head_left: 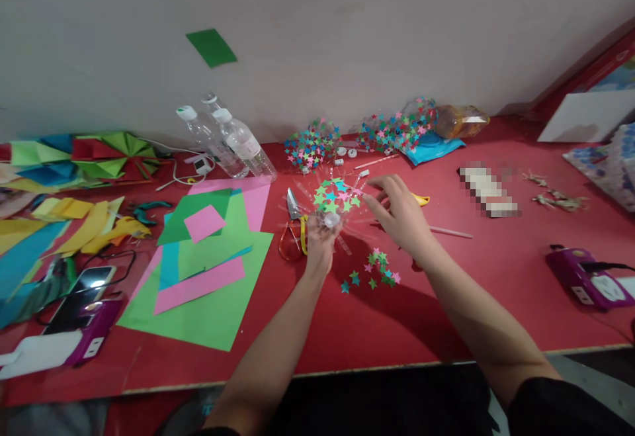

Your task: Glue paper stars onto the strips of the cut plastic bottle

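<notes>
My left hand (321, 241) is closed around the neck end of a clear plastic bottle cut into splayed strips (342, 245). Green, blue and pink paper stars (337, 192) cover its middle. At the right side of these strips, my right hand (397, 211) has its thumb and fingertips curled together in a loose pinch; what lies between them is too small to make out. Scissors with red and yellow handles (294, 214) lie just left of the bottle piece. Loose paper stars (377, 267) are scattered on the red table below my hands.
Star-covered clear plastic pieces (312, 145) stand by the wall, near a blue packet (431, 148). Clear bottles (243, 141) are at the back left. Coloured paper sheets (198, 290) lie left. Purple power strips (588, 277) sit at both sides. A thin stick (451, 232) lies right.
</notes>
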The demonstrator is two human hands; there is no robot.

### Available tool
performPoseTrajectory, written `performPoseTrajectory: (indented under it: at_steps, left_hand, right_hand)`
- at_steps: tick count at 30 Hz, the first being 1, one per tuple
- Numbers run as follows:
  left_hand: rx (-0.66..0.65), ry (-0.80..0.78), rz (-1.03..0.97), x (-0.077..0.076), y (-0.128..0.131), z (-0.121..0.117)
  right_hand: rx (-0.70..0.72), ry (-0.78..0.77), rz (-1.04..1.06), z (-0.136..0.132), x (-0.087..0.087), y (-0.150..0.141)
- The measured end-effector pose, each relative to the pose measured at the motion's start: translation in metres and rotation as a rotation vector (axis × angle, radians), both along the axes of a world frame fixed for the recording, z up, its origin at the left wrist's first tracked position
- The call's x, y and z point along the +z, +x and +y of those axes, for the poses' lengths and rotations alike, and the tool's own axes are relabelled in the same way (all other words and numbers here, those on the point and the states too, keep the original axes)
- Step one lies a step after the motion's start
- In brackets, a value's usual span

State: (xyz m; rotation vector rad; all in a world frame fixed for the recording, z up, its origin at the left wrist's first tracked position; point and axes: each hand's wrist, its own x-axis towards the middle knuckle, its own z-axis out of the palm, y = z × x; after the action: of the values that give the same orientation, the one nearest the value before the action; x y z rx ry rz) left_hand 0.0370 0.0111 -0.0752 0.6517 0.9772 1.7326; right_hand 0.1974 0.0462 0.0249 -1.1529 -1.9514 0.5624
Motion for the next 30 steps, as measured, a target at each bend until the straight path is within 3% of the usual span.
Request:
performPoseTrajectory:
  at_steps: [5, 10, 12, 16, 19, 24, 28, 30]
  left_hand:
    - [0.008, 0.010, -0.010, -0.013, -0.002, 0.004]
    - [0.060, 0.004, 0.045, -0.026, -0.007, 0.006]
    - [0.068, 0.010, 0.081, -0.027, -0.007, 0.006]
    - [0.061, -0.009, 0.084, -0.024, -0.005, 0.005]
    - [0.091, -0.009, 0.050, -0.022, -0.003, 0.004]
    - [0.112, -0.033, 0.026, -0.015, -0.003, 0.003]
    - [0.095, -0.020, 0.012, -0.012, -0.003, 0.003]
    - [0.094, -0.019, 0.015, -0.014, -0.003, 0.003]
  right_hand:
    - [0.113, -0.288, 0.136, 0.008, -0.016, -0.004]
    - [0.123, -0.367, 0.205, 0.009, -0.022, -0.007]
    - [0.083, -0.298, 0.190, 0.007, -0.019, -0.008]
    - [-0.023, 0.030, 0.113, -0.004, -0.009, -0.009]
    - [-0.004, 0.170, 0.059, -0.015, 0.000, -0.010]
    - [0.010, 0.236, 0.032, -0.024, 0.008, -0.009]
    - [0.227, 0.165, -0.086, -0.023, 0.005, -0.011]
    - [0.270, 0.124, -0.173, -0.023, 0.002, -0.014]
